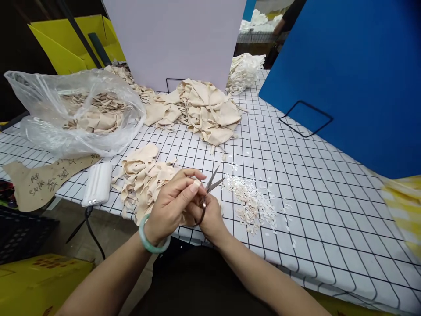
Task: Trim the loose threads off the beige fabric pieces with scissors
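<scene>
My left hand (176, 197), with a green bangle (144, 237) at its wrist, pinches a small bit of beige fabric (197, 182) between thumb and finger. Close against it, my right hand (210, 219) holds a pair of scissors (213, 182), blades parted and pointing up and away. Beige cut fabric pieces (141, 171) lie heaped behind and left of my left hand. To the right of the scissors, small white and beige snippets (253, 204) are scattered on the checked tablecloth (319, 202). Part of the fabric below my hands is hidden by them.
A clear plastic bag (36, 127) of beige pieces stands at left. Beyond are a larger beige heap (210, 109) and a white bundle (245, 72). A lilac panel (177, 39) and a blue panel (348, 79) stand upright. A white device (98, 184) and marked pattern piece (46, 182) lie near the edge.
</scene>
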`<action>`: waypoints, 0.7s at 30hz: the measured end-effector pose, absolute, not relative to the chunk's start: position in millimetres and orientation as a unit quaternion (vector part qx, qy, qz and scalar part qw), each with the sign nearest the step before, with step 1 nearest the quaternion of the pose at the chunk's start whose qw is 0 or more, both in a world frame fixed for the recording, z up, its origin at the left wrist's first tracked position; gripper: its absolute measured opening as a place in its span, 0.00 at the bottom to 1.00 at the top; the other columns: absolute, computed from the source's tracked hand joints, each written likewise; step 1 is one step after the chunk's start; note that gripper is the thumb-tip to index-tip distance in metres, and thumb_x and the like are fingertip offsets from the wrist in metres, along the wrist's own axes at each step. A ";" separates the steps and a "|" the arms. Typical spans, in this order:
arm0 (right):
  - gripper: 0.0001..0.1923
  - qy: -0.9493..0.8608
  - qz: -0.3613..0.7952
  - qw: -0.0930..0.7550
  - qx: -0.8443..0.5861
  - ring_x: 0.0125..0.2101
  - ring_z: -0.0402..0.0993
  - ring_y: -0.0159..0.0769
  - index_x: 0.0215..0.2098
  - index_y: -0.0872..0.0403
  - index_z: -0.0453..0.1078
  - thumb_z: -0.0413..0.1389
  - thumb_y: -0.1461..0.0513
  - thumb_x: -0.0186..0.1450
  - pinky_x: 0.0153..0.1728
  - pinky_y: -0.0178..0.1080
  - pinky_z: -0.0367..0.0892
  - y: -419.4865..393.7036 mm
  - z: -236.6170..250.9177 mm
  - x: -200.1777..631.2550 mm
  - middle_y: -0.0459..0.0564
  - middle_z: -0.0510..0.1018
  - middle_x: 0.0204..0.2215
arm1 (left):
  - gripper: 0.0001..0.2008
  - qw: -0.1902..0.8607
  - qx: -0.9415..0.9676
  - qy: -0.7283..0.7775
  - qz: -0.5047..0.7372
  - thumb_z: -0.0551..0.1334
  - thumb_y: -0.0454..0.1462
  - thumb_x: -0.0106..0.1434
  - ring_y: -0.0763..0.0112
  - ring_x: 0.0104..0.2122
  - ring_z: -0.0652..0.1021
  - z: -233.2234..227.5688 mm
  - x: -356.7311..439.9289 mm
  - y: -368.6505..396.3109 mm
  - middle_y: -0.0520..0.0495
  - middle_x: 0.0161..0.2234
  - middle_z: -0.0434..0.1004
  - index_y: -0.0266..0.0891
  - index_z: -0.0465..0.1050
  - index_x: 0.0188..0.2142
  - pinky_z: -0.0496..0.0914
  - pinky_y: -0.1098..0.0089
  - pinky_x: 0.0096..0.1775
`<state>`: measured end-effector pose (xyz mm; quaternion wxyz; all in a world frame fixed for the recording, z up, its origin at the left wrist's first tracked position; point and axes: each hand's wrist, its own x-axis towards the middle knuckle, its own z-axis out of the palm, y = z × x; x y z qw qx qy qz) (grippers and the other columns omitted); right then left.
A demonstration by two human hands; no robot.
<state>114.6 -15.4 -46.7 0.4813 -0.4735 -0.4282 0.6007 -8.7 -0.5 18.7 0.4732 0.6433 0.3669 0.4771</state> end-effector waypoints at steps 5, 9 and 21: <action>0.16 -0.579 0.494 0.416 -0.498 0.31 0.70 0.37 0.37 0.52 0.69 0.63 0.50 0.60 0.33 0.41 0.68 -28.7 -40.9 155.7 0.48 0.75 0.31 | 0.15 0.523 0.568 0.394 0.498 0.56 0.40 0.72 0.66 0.38 0.73 -6.1 0.5 -6.2 0.43 0.38 0.68 0.38 0.75 0.32 0.70 0.68 0.34; 0.20 -0.708 0.268 0.355 -0.549 0.36 0.68 0.45 0.30 0.52 0.70 0.63 0.44 0.59 0.40 0.49 0.64 -37.6 -30.7 194.4 0.51 0.75 0.29 | 0.16 0.501 0.617 0.387 0.467 0.54 0.40 0.73 0.61 0.45 0.71 -15.4 12.4 -15.9 0.42 0.37 0.66 0.38 0.74 0.32 0.68 0.68 0.35; 0.28 -0.730 0.239 0.303 -0.564 0.25 0.63 0.33 0.20 0.54 0.67 0.62 0.40 0.58 0.35 0.41 0.59 -55.5 -35.5 210.1 0.45 0.68 0.18 | 0.14 0.492 0.681 0.319 0.439 0.53 0.33 0.72 0.65 0.47 0.68 -20.3 30.7 -17.4 0.45 0.38 0.67 0.38 0.71 0.31 0.66 0.68 0.48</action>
